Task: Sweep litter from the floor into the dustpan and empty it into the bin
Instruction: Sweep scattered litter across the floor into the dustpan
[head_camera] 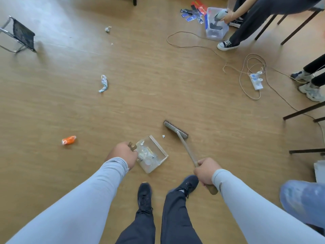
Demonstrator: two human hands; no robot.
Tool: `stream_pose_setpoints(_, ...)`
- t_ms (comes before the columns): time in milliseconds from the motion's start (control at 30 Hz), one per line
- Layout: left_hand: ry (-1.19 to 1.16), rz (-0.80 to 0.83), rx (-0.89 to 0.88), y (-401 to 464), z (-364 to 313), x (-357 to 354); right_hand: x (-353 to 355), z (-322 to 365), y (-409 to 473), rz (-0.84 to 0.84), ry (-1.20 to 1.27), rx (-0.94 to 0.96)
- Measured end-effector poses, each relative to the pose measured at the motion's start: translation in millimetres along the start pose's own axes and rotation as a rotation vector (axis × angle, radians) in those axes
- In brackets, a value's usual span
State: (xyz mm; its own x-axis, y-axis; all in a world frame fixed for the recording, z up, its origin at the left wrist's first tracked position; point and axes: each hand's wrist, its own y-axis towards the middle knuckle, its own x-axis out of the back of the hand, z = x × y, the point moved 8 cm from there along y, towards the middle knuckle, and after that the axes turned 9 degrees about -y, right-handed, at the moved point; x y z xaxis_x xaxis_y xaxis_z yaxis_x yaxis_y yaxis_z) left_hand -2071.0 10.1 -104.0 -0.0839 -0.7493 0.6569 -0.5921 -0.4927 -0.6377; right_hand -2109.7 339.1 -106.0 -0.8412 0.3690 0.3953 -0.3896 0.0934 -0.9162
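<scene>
My left hand (123, 153) grips the handle of a clear dustpan (158, 147) that rests on the wooden floor in front of my feet and holds several pale scraps. My right hand (206, 170) is closed around the broom handle (187, 149); the broom head (175, 129) sits on the floor just right of the pan's mouth. A tiny white scrap (163, 136) lies between broom head and pan. An orange wrapper (69, 140) lies to the left, a crumpled white-blue wrapper (103, 83) further out, and small bits (107, 29) far off.
A folding stool (19, 35) stands far left. Cables and a power strip (256, 81) trail across the floor at right. Other people's legs, a clear plastic box (215, 23) and dark chair legs (302, 110) line the right side.
</scene>
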Motion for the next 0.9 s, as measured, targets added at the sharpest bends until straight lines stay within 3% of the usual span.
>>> stream_pose_setpoints(100, 0.015, -0.013, 0.014, 0, -1, 0, -11, 4, -19, 0.05, -0.237, 0.066)
stream_pose_setpoints(200, 0.005, -0.015, 0.016, 0, -3, 0, 12, -21, -42, 0.15, -0.056, 0.04)
stream_pose_setpoints(300, 0.022, -0.009, 0.003, -3, -3, 2, 38, -52, -58, 0.14, 0.104, 0.016)
stream_pose_setpoints(567, -0.006, -0.001, 0.004, -5, -1, 3, 3, -10, -41, -0.026, -0.106, 0.021)
stream_pose_setpoints(733, -0.011, -0.007, -0.002, -3, 0, 2, -26, -2, -48, 0.116, -0.157, 0.032)
stream_pose_setpoints(900, -0.012, -0.004, -0.005, -4, 0, 3, 9, -49, -68, 0.187, 0.142, 0.017)
